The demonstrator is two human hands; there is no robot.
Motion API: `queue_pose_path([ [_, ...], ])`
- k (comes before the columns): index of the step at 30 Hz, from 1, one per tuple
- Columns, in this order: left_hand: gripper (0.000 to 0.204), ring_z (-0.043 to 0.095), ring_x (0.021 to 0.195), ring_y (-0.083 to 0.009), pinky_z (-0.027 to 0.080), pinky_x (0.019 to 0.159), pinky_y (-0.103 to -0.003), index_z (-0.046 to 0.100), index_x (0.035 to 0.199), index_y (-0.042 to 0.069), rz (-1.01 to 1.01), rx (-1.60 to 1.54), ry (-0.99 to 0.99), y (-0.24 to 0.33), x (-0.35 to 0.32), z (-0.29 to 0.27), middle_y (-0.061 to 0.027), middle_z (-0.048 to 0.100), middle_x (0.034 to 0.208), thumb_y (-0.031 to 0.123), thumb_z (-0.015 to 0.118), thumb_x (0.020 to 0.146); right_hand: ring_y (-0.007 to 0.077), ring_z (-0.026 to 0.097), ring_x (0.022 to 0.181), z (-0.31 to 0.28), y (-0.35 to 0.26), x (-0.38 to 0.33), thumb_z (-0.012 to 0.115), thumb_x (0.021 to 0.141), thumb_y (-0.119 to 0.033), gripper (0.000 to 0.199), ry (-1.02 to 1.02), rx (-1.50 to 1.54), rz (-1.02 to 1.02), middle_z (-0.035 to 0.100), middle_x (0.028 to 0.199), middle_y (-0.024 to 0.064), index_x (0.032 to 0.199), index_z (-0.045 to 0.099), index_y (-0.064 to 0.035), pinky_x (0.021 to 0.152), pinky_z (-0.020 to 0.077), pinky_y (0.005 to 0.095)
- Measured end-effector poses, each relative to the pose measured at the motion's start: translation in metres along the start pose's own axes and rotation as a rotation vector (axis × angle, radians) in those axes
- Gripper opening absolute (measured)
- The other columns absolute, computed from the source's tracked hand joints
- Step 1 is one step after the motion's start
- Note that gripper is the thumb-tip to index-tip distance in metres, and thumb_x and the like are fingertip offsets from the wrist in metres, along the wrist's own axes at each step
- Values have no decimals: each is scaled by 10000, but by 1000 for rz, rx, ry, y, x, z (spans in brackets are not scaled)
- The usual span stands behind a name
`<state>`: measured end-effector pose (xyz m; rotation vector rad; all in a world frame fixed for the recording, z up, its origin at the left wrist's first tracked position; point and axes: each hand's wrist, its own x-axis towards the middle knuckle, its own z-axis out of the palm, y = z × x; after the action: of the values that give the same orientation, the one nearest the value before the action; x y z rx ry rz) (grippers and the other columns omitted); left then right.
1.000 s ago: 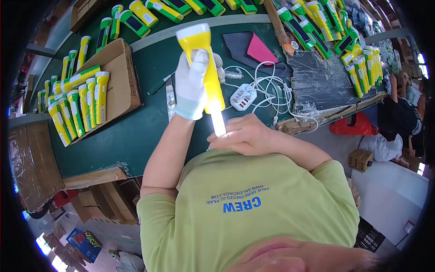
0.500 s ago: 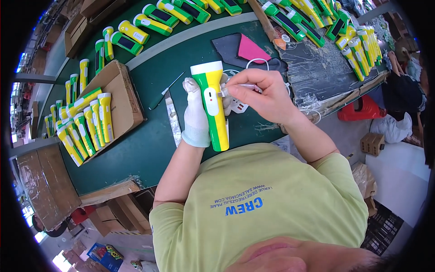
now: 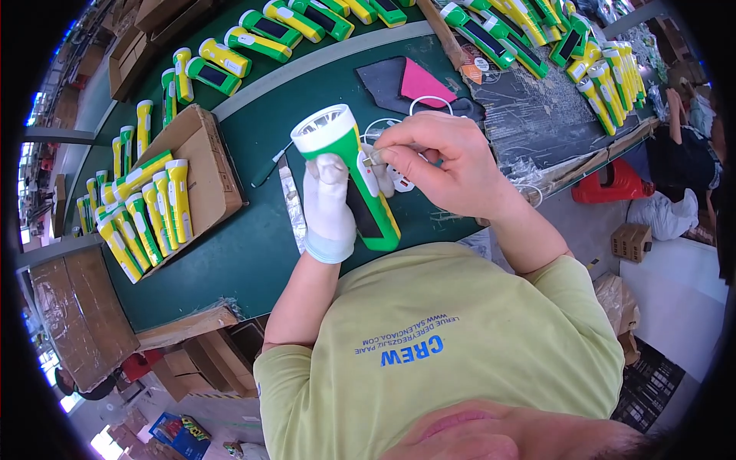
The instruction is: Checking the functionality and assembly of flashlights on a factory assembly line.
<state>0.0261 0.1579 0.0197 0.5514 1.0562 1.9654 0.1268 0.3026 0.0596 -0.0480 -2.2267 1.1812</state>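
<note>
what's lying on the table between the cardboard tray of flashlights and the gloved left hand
In the head view, a narrow silvery strip and a dark screwdriver lie on the green table between the cardboard tray and the gloved left hand.

Your left hand (image 3: 328, 208) holds a flashlight (image 3: 349, 172) above the table (image 3: 253, 253), with your right hand (image 3: 441, 165) just right of it. Left lies a cardboard box (image 3: 201, 172) with flashlights (image 3: 149, 215) in it; behind, more flashlights (image 3: 261, 31) lie in a row.

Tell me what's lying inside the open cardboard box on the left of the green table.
The cardboard box holds a row of yellow and green flashlights lying side by side at its near end. The far end shows bare cardboard. Whatever lies beneath the flashlights is covered.
</note>
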Motion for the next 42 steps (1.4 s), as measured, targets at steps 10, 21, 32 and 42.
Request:
queue_pose_path([
  [10, 546, 624, 792, -156, 531, 693, -301, 454, 1212, -2, 170, 244, 208, -2, -3, 13, -92, 611, 986, 424, 620, 914, 250, 622, 625, 11, -3, -4, 638, 787, 3, 73, 55, -147, -101, 640, 729, 82, 852, 642, -30, 549, 479, 318],
  [21, 583, 519, 775, -189, 452, 721, -343, 473, 1145, 78, 190, -96, 184, 5, 16, 0, -61, 513, 865, 603, 528, 898, 79, 620, 794, -38, 76, -20, 736, 817, -77, 218, 318, 219, 461, 664, 892, 45, 990, 621, -12, 720, 503, 225],
  [32, 745, 425, 1286, -311, 351, 1038, -419, 230, 1484, 52, 148, 248, 82, -4, 16, -6, -187, 378, 1439, 430, 566, 937, 59, 594, 728, -109, 48, 10, 659, 902, -244, 241, 505, 59, 226, 637, 810, 13, 998, 632, -24, 628, 471, 233],
  [42, 707, 408, 1315, -325, 317, 1079, -442, 253, 1478, 63, -80, 68, 404, -1, 82, -120, -178, 349, 1466, 403, 562, 940, 315, 668, 749, -185, 160, 33, 657, 847, -390, 367, 301, -1249, 201, 649, 929, 97, 1077, 616, -107, 616, 538, 437],
])
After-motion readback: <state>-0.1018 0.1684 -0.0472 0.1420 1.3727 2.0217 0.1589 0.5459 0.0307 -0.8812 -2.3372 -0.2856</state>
